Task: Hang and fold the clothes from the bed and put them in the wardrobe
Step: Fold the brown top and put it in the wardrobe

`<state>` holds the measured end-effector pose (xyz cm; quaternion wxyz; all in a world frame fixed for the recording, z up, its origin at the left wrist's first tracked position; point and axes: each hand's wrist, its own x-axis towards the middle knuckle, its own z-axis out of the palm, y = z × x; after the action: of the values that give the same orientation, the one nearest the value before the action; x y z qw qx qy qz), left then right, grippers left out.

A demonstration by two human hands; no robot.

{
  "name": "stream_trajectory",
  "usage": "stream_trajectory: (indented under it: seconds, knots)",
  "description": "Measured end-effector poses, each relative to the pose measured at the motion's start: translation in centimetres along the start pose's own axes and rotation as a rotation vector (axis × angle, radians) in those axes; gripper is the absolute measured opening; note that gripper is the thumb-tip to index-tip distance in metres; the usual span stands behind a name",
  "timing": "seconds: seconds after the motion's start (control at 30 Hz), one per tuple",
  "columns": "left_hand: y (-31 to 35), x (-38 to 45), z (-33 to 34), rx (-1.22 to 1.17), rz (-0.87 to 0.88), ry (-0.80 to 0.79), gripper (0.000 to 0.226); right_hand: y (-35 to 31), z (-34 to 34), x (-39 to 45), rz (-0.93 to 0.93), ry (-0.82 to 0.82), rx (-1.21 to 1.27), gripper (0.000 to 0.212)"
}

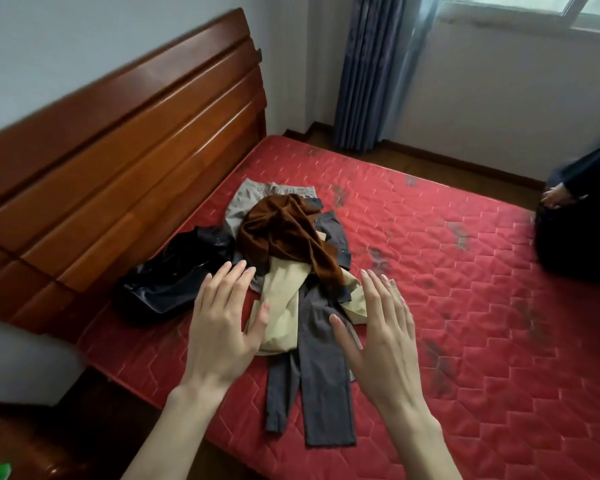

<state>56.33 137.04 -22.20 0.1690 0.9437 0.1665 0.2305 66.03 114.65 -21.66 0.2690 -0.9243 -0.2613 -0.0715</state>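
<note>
Soft, dim daylight comes from the white-framed window at top right, leaving the room muted and the shadows faint. The wide lens bends the reddish-brown wooden headboard and the edges, and slight motion blur softens the whole frame, most at the corners.

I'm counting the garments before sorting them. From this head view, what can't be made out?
- Pile of clothes: the brown garment and beige garment overlap the grey ones, so the count is unclear.
- Black item by the headboard: crumpled, type unclear.
- Dark shape on the mattress: cut off by the right edge.
- Wardrobe: out of view.
</note>
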Motion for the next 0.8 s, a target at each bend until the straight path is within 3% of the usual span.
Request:
stream_trajectory:
  seconds: [0.43, 0.8]
  knots:
    - [-7.7, 9.8, 16.0, 0.043, -0.008, -0.045, 0.057, 9.4, 15.3, 11.2, 0.042, -0.03, -0.032, 0.071]
    - [-17.3, 16.3, 34.8, 0.078, -0.041, -0.166, 0.057, 15.1, 33.2, 19.7, 0.097, -0.084, -0.1, 0.071]
